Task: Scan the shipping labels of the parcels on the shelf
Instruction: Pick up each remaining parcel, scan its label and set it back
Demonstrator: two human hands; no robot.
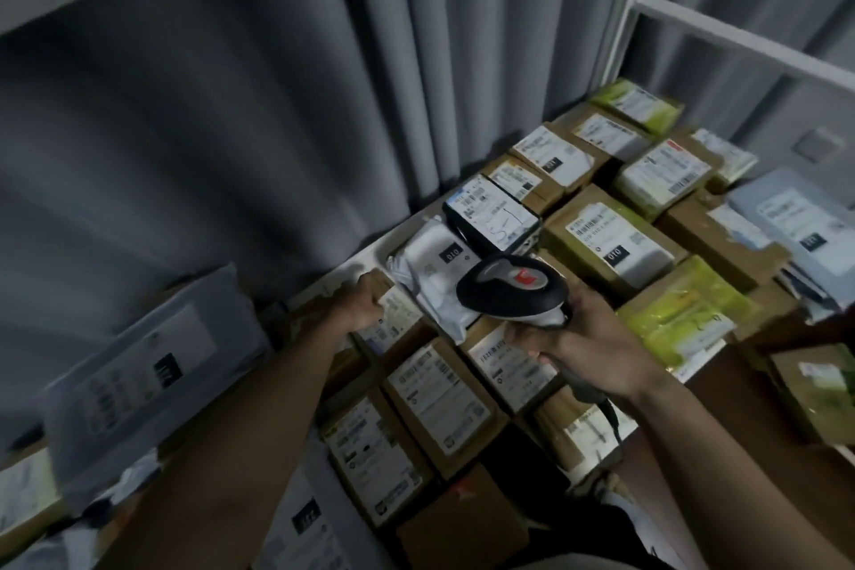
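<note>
head view: the right hand (597,347) grips the scanner (513,289) over the white bag (432,278) among parcels on the shelf (356,266), while the left hand (358,301) curls on a box (393,315). mid-scan, i judge; next, aim at an unread label.

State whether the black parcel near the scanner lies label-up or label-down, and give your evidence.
Label-up. The black parcel lies flat among the other parcels, and its white shipping label, with barcodes and a handwritten mark, faces the camera.

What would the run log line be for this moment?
stage: scanning | right hand: grips scanner | left hand: on cardboard parcel | scanner above white mailer
</note>
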